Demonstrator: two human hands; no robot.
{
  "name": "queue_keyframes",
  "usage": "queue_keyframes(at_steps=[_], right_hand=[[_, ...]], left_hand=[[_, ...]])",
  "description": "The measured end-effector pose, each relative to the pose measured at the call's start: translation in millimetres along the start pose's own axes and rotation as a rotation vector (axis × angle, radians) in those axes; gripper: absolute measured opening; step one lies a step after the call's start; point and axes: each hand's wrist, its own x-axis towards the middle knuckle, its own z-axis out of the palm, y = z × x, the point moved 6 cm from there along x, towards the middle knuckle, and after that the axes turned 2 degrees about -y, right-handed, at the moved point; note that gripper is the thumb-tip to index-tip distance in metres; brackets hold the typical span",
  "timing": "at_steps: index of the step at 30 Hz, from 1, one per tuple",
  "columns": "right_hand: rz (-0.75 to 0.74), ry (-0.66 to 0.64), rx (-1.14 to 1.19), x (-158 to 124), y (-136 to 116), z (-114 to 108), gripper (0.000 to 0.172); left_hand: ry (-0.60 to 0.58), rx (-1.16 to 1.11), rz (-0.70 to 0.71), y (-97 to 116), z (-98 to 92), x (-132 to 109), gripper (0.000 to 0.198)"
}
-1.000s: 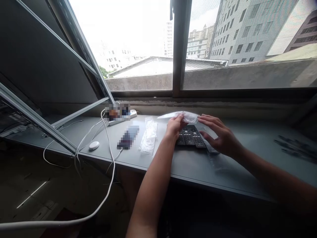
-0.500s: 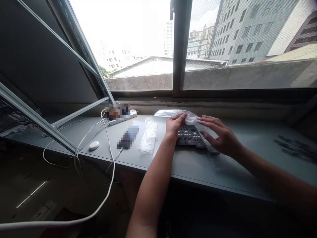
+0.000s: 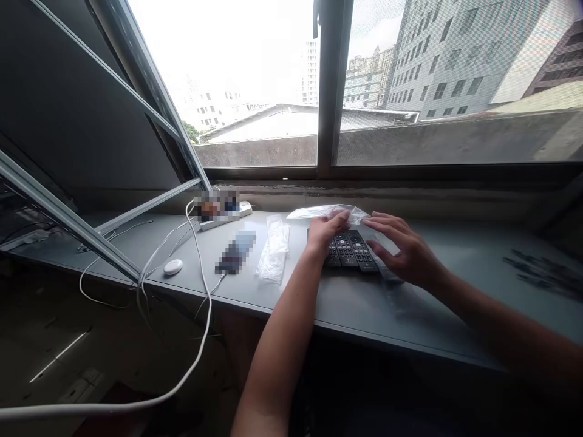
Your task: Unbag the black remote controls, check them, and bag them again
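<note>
- Above the back part of the grey desk (image 3: 455, 297), the person's left hand (image 3: 328, 230) is closed on a clear plastic bag (image 3: 314, 212), pinching it between thumb and fingers.
- The left forearm rises from the bottom middle of the view and leans right, its wrist just in front of the remotes' left end, hiding part of them.
- The right hand (image 3: 405, 249) comes in from the right with its fingers stretched toward the bag's right end and its thumb spread well away below them, so its grip stands open; whether the fingertips touch the plastic cannot be told.
- The plastic bag lies roughly level, its flat end pointing left and its crumpled end between the two hands, behind and above the remotes.
- Black remotes (image 3: 350, 249) lie side by side on the desk between the hands, keypads up.
- Under the right hand, more clear plastic (image 3: 392, 280) shows faintly on the desk, partly hidden.
- Left of the left forearm lie crinkled clear packets (image 3: 273, 250), then a pixelated device (image 3: 235, 252) with a cable plugged into its near end.
- Farther left are a white round object (image 3: 173, 267), a power strip (image 3: 246, 209), a thick white cable (image 3: 206, 315) looping over the desk's edge, and a metal frame (image 3: 150, 215) slanting across.
- Near the far right, dark slender items (image 3: 544, 273) lie blurred, well apart from the hands.
</note>
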Motion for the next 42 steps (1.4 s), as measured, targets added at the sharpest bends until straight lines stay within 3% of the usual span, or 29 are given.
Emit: queue_keyframes(at_steps=[3, 10, 13, 23, 29, 35, 42], right_hand=[[-0.029, 0.028, -0.026, 1.6, -4.8, -2.9, 0.053], [-0.033, -0.006, -0.068, 0.3, -2.3, 1.2, 0.052], [-0.016, -0.006, -0.090, -0.9, 0.6, 2.3, 0.054], [0.016, 0.006, -0.110, -0.4, 0.2, -0.4, 0.032], [-0.024, -0.029, -0.064, 0.2, -2.6, 2.7, 0.031], [0.012, 0.001, -0.074, -1.3, 0.7, 2.0, 0.040], [0.033, 0.004, -0.107, -2.1, 3.0, 0.6, 0.024]], left_hand=[[-0.028, 0.000, -0.006, -0.5, -0.4, 1.0, 0.020], [-0.251, 0.036, -0.084, -11.5, 7.5, 0.5, 0.034], [-0.239, 0.029, -0.070, -10.6, 5.8, 2.1, 0.035], [-0.206, 0.065, -0.050, -13.1, 0.2, 8.0, 0.050], [-0.224, 0.091, -0.040, -11.6, 3.6, 7.2, 0.045], [-0.243, 0.087, -0.041, -8.0, 7.6, 4.4, 0.043], [-0.287, 0.140, -0.042, -11.1, 7.6, 3.3, 0.048]])
